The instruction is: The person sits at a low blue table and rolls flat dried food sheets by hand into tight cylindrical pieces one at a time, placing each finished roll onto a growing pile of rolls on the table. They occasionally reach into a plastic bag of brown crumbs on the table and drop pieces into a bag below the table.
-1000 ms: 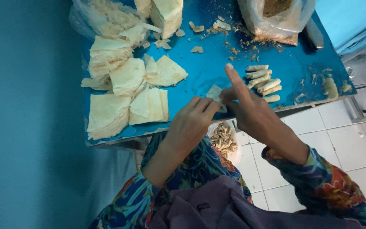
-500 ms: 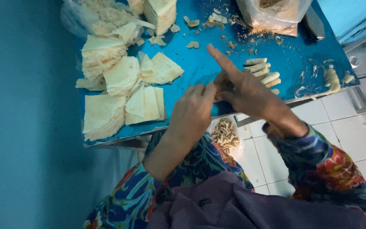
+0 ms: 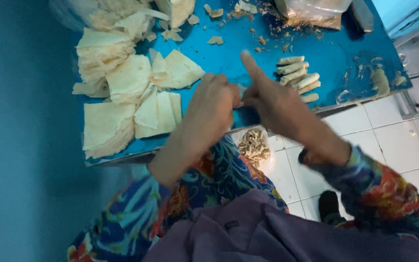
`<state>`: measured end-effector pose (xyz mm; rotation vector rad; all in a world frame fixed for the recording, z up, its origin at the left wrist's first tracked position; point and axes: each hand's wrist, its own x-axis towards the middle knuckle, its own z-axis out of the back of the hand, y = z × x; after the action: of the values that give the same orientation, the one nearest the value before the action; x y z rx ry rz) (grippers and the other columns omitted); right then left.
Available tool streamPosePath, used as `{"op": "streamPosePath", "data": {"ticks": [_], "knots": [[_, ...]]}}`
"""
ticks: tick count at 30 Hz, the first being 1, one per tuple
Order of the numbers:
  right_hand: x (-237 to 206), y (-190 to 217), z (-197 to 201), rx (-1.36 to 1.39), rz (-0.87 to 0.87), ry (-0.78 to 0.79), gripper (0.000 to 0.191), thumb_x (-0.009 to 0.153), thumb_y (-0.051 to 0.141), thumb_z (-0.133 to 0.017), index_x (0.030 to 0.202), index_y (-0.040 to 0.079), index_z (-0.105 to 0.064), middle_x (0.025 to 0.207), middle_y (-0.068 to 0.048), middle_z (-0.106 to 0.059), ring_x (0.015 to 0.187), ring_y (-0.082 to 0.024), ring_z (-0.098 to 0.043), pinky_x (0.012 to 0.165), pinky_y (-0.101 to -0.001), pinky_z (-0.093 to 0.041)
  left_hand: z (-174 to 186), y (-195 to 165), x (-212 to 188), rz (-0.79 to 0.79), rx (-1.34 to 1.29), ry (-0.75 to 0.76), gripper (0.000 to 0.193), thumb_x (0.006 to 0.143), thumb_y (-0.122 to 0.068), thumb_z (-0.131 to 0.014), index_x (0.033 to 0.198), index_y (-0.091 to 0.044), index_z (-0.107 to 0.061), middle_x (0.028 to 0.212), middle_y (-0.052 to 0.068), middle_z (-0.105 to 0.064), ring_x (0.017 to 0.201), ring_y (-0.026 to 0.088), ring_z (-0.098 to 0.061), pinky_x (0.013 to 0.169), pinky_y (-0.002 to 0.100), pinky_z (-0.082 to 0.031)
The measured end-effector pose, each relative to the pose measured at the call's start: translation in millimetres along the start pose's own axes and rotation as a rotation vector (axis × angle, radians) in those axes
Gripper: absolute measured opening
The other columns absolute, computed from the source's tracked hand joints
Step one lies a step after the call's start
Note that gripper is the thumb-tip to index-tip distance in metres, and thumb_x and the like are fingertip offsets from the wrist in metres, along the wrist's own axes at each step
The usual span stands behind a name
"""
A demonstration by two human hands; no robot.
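Observation:
My left hand (image 3: 212,106) and my right hand (image 3: 272,99) meet over the front edge of a blue table (image 3: 248,58). Both pinch a small pale pastry wrapper (image 3: 240,103) between their fingertips; most of it is hidden by the fingers. My right index finger points up and away. Several finished thin rolls (image 3: 297,73) lie in a row just right of my right hand. Stacks of cut pale wrappers (image 3: 122,102) lie left of my left hand.
A clear plastic bag (image 3: 311,9) with brown filling stands at the table's far edge, crumbs scattered around it. A bag of small rolls (image 3: 254,145) hangs below the table edge above my lap. White floor tiles (image 3: 389,131) lie to the right, a blue wall (image 3: 20,131) to the left.
The view has shifted slightly. My hands stay together at the table's front edge, working the wrapper; my right index finger stays raised.

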<state>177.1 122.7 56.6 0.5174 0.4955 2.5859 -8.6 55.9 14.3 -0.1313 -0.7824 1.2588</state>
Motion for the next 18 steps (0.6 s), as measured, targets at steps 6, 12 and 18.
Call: {"op": "streamPosePath", "data": {"ticks": [6, 12, 18], "knots": [[13.0, -12.9, 4.0, 0.34, -0.117, 0.114, 0.1, 0.091, -0.006, -0.068, 0.168, 0.011, -0.006, 0.095, -0.012, -0.072, 0.084, -0.025, -0.071, 0.079, -0.0405, -0.059, 9.3, 26.8, 29.9, 0.086, -0.157, 0.227, 0.006, 0.079, -0.006, -0.072, 0.08, -0.011, -0.075, 0.08, 0.015, -0.074, 0.079, 0.036, -0.072, 0.073, 0.051, -0.056], [-13.1, 2.5, -14.9, 0.015, 0.033, -0.098, 0.09, 0.095, -0.003, -0.069, 0.166, 0.006, -0.013, 0.105, -0.016, -0.072, 0.093, -0.032, -0.071, 0.079, -0.0437, -0.057, 2.5, -1.1, -9.9, -0.072, 0.132, 0.005, 0.011, 0.088, -0.002, -0.066, 0.099, -0.002, -0.065, 0.089, 0.018, -0.067, 0.088, 0.039, -0.067, 0.073, 0.049, -0.055], [-6.6, 7.0, -16.9, -0.094, 0.114, -0.163, 0.086, 0.095, -0.001, -0.067, 0.164, 0.004, -0.016, 0.106, -0.018, -0.071, 0.097, -0.037, -0.069, 0.081, -0.0453, -0.056, 1.1, -6.7, -13.1, -0.168, 0.289, -0.038, 0.01, 0.087, -0.005, -0.065, 0.096, -0.002, -0.062, 0.094, 0.015, -0.062, 0.095, 0.033, -0.06, 0.08, 0.044, -0.052]]}}
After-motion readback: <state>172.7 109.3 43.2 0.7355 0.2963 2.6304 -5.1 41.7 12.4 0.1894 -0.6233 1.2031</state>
